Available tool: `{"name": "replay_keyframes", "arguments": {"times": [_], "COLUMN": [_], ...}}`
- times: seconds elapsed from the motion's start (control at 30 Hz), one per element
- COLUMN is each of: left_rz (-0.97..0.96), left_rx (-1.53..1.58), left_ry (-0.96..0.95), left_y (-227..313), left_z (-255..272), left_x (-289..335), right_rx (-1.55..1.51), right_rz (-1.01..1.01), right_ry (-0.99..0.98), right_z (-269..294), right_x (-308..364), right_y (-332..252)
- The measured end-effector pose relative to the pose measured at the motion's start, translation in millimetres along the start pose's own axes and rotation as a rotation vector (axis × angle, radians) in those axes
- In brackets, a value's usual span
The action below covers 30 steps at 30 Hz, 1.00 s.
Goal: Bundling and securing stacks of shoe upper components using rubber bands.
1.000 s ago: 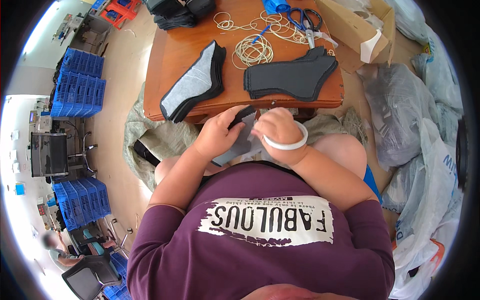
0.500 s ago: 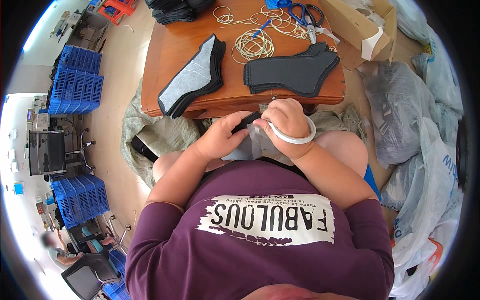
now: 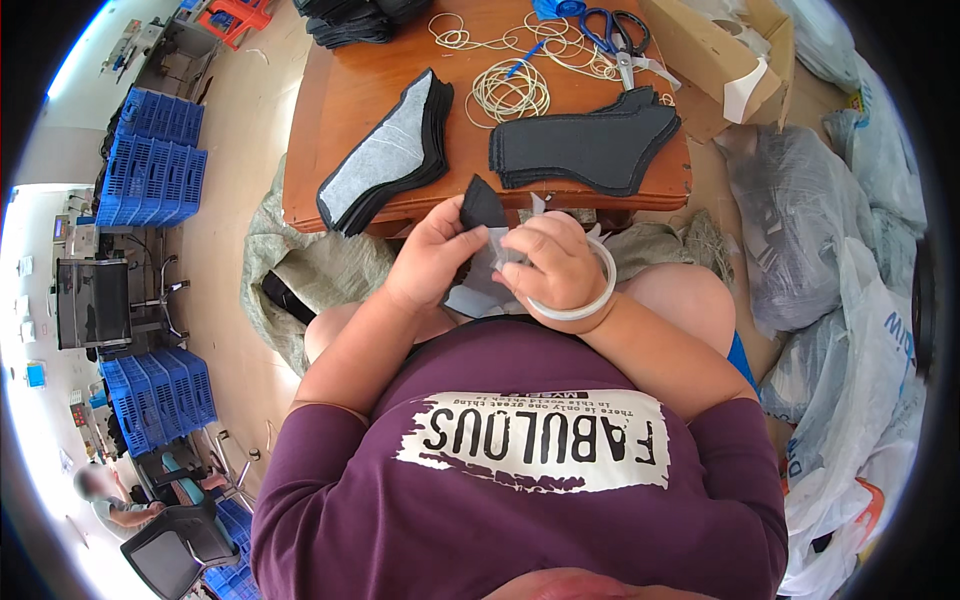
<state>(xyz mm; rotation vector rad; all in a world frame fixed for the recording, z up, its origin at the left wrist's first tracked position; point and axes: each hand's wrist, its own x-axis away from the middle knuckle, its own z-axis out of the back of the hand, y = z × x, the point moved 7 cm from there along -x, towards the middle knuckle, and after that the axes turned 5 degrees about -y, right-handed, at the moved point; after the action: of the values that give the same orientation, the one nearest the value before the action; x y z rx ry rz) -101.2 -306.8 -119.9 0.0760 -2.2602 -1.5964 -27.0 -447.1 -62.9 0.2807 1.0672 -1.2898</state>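
Observation:
Above my lap, my left hand [image 3: 433,252] pinches a dark cloth piece [image 3: 484,204], whose pointed end sticks up past the thumb. A thin, greyish, see-through sheet [image 3: 484,268] hangs from it between the hands; whether the two are joined I cannot tell. My right hand [image 3: 556,262] has its fingers bent onto the sheet's right side. Around the right wrist sits a white ring [image 3: 605,290]. Just beyond my hands, on the table, lie a stack of black socks with a light grey one on top [image 3: 382,145] and a stack of dark grey socks [image 3: 580,145].
The brown wooden table [image 3: 465,175] also bears a coil of cream cord [image 3: 508,92], scissors [image 3: 622,50] and another dark stack [image 3: 365,18]. A cardboard box [image 3: 735,70] and plastic bags [image 3: 800,220] stand to the right. Blue crates [image 3: 150,180] and a seated person [image 3: 118,505] are at the left.
The dark cloth piece has turned up, its pointed end now rising above my left hand. My right hand has shifted lower and turned, fingers bending over the see-through sheet.

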Motion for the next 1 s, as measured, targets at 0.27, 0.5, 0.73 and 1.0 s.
{"name": "replay_keyframes", "arguments": {"times": [0.27, 0.5, 0.73, 1.0], "left_rz": [-0.177, -0.901, -1.118, -0.479], "left_rx": [-0.001, -0.027, -0.339, -1.265], "left_ry": [0.242, 0.690, 0.758, -0.260], "left_y": [24.0, 158.8, 238.2, 155.0], "left_z": [23.6, 56.5, 11.5, -99.8], "left_x": [4.0, 46.7, 69.9, -110.5], "right_rx": [-0.001, 0.090, -0.106, -0.217], "right_rz": [0.133, -0.136, -0.638, -0.553], "right_ry": [-0.072, -0.365, -1.476, -1.283], "right_z": [-12.3, -57.1, -81.7, -84.3], "right_x": [2.7, 22.9, 83.1, 73.6], "right_y": [-5.1, 20.2, 37.3, 35.5]}}
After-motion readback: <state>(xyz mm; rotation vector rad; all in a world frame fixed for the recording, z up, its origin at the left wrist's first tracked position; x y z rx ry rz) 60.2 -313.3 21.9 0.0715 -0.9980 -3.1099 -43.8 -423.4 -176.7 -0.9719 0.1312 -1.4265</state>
